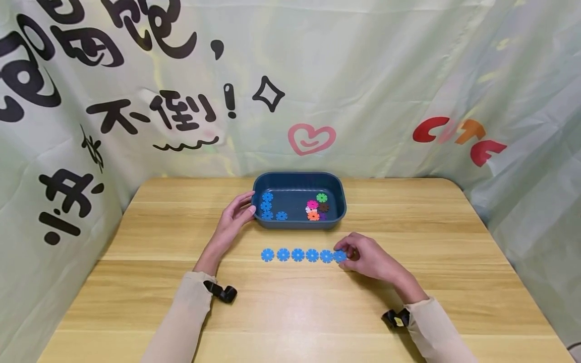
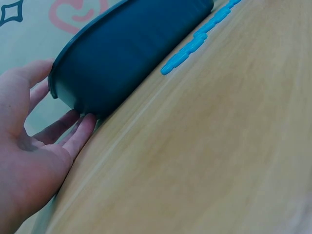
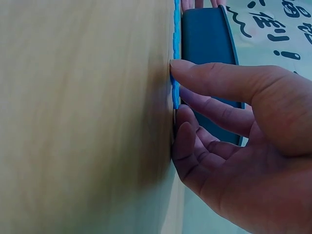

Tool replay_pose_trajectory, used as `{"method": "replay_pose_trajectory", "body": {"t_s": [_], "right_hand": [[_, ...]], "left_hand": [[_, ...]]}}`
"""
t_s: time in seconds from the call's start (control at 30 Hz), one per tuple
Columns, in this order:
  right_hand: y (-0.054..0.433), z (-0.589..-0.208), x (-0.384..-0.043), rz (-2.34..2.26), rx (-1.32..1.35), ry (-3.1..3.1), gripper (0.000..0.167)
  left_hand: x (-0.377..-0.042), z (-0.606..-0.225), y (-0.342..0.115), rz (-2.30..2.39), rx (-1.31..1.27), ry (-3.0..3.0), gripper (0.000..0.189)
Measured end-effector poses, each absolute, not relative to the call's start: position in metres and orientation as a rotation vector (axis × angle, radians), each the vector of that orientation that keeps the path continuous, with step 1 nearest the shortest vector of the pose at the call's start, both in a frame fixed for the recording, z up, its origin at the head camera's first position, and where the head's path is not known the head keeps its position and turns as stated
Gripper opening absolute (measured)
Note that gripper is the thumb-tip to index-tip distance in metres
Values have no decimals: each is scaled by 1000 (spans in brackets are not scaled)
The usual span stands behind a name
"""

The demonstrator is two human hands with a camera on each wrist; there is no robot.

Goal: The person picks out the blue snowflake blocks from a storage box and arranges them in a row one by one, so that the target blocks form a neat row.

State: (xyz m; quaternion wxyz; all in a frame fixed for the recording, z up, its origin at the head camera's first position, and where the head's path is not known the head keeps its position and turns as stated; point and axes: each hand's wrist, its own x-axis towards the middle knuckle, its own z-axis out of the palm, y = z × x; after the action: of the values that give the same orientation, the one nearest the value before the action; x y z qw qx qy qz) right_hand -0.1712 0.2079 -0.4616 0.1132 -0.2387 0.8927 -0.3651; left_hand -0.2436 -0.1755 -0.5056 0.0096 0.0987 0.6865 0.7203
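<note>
A dark blue plastic bin (image 1: 299, 225) stands toward the back of the table. My left hand (image 1: 230, 224) rests its fingertips against the bin's left end; in the left wrist view the fingers (image 2: 82, 134) touch the outer wall (image 2: 112, 58). In front of the bin lies a left-to-right row of several blue snowflake discs (image 1: 297, 255). My right hand (image 1: 369, 256) pinches the rightmost blue snowflake disc (image 1: 339, 256) between thumb and fingers, close against its neighbour (image 1: 326, 256). From the right wrist the row appears edge-on (image 3: 176, 95), beside the thumb.
Inside the bin, several blue discs (image 1: 266, 206) lie at the left. Green (image 1: 322, 197), pink (image 1: 312, 204), brown (image 1: 324, 207), orange (image 1: 313, 216), white and purple discs cluster at the right. A printed curtain (image 1: 363, 91) hangs behind the wooden table (image 1: 299, 312).
</note>
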Motion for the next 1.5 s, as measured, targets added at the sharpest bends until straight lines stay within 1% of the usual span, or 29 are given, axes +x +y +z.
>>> {"method": "replay_pose_trajectory", "body": {"t_s": [0.33,0.57,0.9,0.97,1.2,1.33,1.5], "right_hand": [[207,-460,-170,-1053,-693,2638,29],[200,-457,-167,-1164,-664,2702,26],[176,-437,-172,-1384,-786,2690,27],[168,-431,-175,-1407,-792,2708,26],[146,-420,-193,-1523,-832,2759,21],[133,-418,-210,-1574,-837,2762,21],[116,-420,-231,-1488,-833,2731,21]], "left_hand": [[-247,-504,-175,2250,321,2105,51],[-238,-485,-169,2254,356,2076,53],[-233,-479,-167,2233,347,2116,52],[-232,-480,-167,2232,344,2117,51],[-246,-505,-172,2237,355,2159,50],[-245,-505,-173,2232,347,2167,49],[-242,-505,-175,2231,338,2170,49]]}}
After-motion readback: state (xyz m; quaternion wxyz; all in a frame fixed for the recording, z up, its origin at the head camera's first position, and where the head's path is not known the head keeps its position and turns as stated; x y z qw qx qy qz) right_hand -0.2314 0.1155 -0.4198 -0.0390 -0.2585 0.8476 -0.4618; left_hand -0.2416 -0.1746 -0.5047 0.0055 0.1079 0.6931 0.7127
